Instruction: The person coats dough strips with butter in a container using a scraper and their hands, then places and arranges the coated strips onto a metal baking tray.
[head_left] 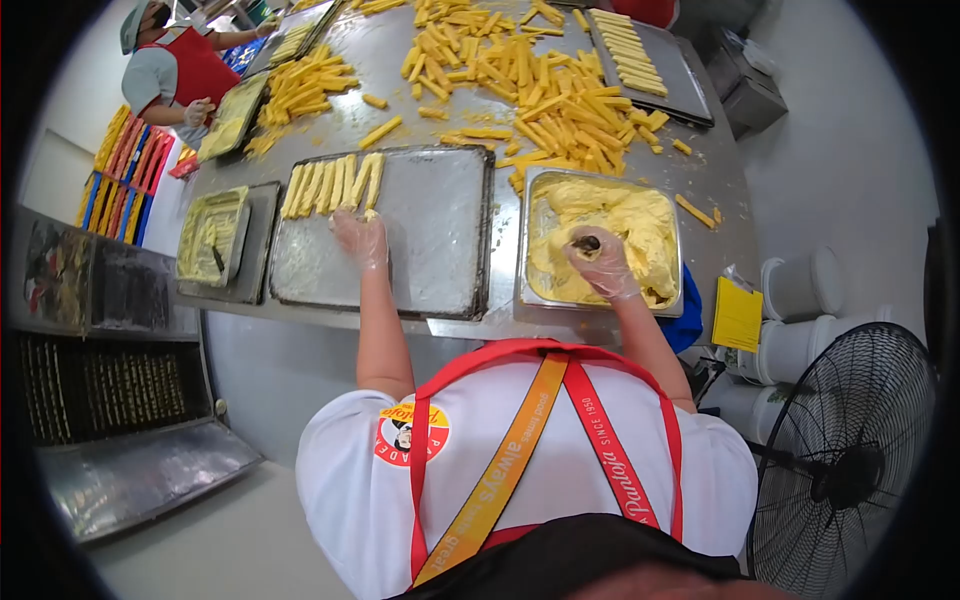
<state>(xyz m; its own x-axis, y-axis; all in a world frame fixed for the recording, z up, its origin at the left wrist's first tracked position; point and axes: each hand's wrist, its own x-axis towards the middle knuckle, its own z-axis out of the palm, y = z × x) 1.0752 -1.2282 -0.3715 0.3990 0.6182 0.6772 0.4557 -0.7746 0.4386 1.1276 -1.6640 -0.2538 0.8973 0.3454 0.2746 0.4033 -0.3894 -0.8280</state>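
Observation:
My left hand [360, 240], in a clear glove, has its fingers closed at the lower end of a cream-coated stick [374, 180] on a dark-rimmed baking tray [430, 250]. Several coated sticks lie side by side along the tray's upper left. My right hand [602, 264], also gloved, is curled around a dark-ended tool [586, 243] over a metal pan [523, 235] of yellow cream [640, 225]. Most of the tool is hidden by the hand.
Yellow sticks [530, 85] are heaped beyond the trays. A cream-smeared pan [188, 240] sits at left. A co-worker [180, 65] stands at the upper left. A tray of coated sticks [690, 95] lies at upper right. A fan [845, 475] stands at lower right.

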